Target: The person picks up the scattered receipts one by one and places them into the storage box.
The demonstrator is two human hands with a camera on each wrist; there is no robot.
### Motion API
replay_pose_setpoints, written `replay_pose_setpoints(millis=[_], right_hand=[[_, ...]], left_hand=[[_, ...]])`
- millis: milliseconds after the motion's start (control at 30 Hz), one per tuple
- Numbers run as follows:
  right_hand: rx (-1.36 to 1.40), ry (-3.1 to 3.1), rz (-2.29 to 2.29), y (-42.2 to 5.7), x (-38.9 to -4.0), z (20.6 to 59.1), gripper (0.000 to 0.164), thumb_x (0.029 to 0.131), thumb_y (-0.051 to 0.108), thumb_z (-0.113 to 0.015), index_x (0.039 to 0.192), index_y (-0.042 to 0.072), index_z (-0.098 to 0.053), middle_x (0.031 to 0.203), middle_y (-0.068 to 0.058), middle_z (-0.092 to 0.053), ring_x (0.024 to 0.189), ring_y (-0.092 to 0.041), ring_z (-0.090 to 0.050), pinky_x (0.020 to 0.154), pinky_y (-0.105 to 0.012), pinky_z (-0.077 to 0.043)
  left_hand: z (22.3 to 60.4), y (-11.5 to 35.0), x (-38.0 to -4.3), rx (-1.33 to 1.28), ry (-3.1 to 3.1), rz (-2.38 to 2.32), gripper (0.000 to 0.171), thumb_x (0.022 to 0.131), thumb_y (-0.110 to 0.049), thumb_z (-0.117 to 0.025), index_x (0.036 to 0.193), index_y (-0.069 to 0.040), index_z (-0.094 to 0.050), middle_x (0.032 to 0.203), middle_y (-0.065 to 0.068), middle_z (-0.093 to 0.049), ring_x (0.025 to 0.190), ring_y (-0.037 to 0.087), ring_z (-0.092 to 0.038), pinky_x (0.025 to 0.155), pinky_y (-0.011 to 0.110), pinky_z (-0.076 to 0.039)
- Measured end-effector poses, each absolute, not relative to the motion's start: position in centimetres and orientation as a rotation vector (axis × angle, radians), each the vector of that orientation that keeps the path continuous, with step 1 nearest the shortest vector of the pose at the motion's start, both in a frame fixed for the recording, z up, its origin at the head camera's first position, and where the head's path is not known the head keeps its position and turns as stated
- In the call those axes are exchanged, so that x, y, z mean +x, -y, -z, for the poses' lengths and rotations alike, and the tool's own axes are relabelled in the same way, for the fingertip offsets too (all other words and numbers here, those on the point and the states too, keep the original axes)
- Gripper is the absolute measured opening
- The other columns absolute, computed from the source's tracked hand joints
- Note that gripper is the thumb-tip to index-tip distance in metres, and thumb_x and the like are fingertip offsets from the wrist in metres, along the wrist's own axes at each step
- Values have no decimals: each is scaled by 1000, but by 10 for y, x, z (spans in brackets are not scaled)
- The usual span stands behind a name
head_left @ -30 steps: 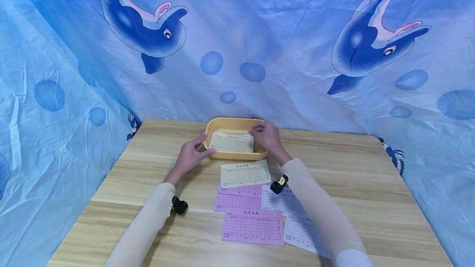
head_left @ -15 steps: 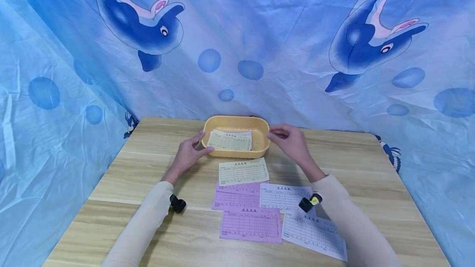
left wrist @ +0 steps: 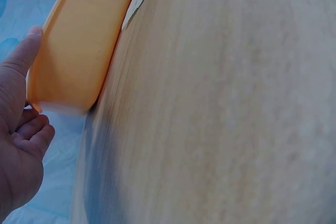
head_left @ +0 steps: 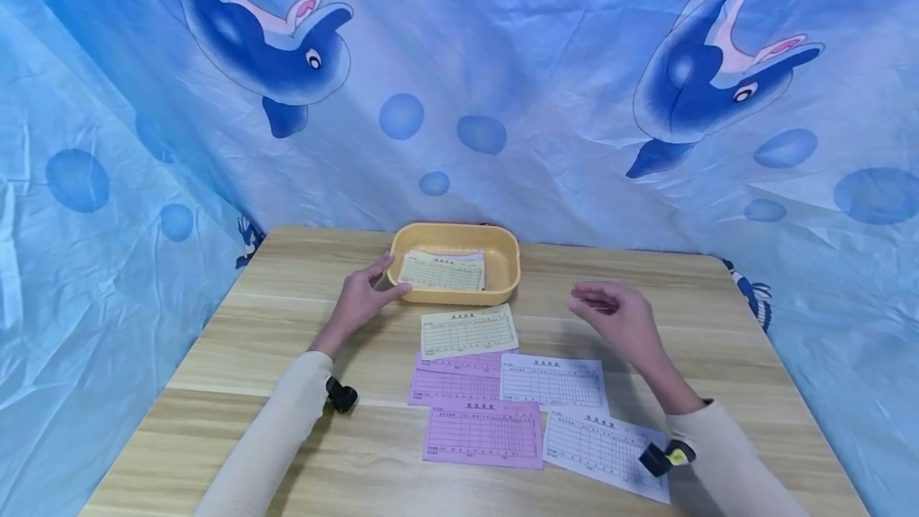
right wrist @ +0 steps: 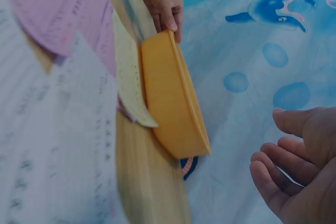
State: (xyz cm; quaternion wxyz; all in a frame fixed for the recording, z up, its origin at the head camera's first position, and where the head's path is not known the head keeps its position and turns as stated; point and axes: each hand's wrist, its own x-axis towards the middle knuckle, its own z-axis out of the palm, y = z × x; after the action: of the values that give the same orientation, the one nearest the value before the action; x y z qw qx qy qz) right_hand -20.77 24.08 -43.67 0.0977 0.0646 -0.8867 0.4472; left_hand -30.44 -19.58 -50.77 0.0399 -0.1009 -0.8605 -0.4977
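A yellow plastic basket [head_left: 502, 270] stands near the far edge of the table, with a pale yellow printed slip [head_left: 441, 271] and a pinkish edge of paper under it inside. My left hand [head_left: 361, 295] holds the basket's left end, thumb at its rim; the left wrist view has the thumb against the orange-looking wall [left wrist: 86, 40]. To the right of the basket, my right hand [head_left: 619, 319] is above the table, fingers loosely bent and holding nothing. The right wrist view confirms nothing lies in that hand [right wrist: 304, 166].
Before the basket lies another pale yellow slip [head_left: 469, 332], overlapping pink slips [head_left: 459, 386]. A further pink slip [head_left: 483, 435] is closer to me. White slips [head_left: 553, 381] lie at the right. A blue dolphin-print cloth [head_left: 546, 182] hangs behind the wooden table [head_left: 373, 453].
My right hand has left the basket's inside, passed its right rim, and moved right and toward me. The left hand has stayed at the basket's left end. The camera view shifted slightly.
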Motion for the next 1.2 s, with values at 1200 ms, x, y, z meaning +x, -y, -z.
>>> replay_pose_setpoints(millis=[1200], right_hand=[[-475,2942,-1155,-307,-70,508,69,85,49,-82,135,5,-65,133,-20,-67,119,-39,-66,88,-41,-62]], left_hand=[[506,195,-304,-302,2640,1530,89,84,-47,-83,153,-6,-45,163,7,-36,148,31,-38,117,46,-40]])
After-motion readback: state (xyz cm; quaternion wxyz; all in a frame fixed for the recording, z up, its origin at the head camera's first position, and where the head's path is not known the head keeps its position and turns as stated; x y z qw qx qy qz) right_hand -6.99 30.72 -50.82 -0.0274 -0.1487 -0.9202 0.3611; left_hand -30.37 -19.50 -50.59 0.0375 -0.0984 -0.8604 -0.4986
